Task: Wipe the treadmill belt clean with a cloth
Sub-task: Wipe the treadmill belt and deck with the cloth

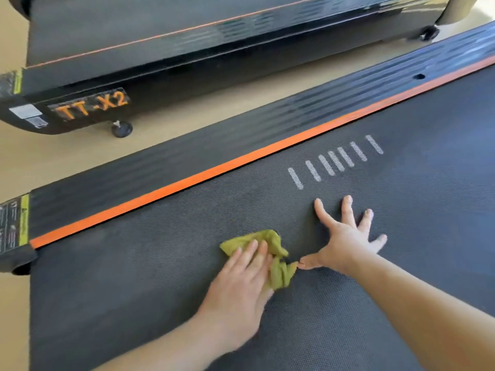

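The dark textured treadmill belt [166,277] fills the lower half of the view. A crumpled yellow-green cloth [270,247] lies on it near the middle. My left hand [241,285] presses flat on the cloth's left part, fingers together. My right hand [345,236] rests palm-down on the bare belt just right of the cloth, fingers spread, its thumb tip touching the cloth's edge. White dash markings [334,162] are printed on the belt beyond my right hand.
An orange stripe [214,170] and a black ribbed side rail [187,145] run along the belt's far edge. A second treadmill marked TT-X2 [91,105] stands behind on small wheels, with beige floor [187,111] between them.
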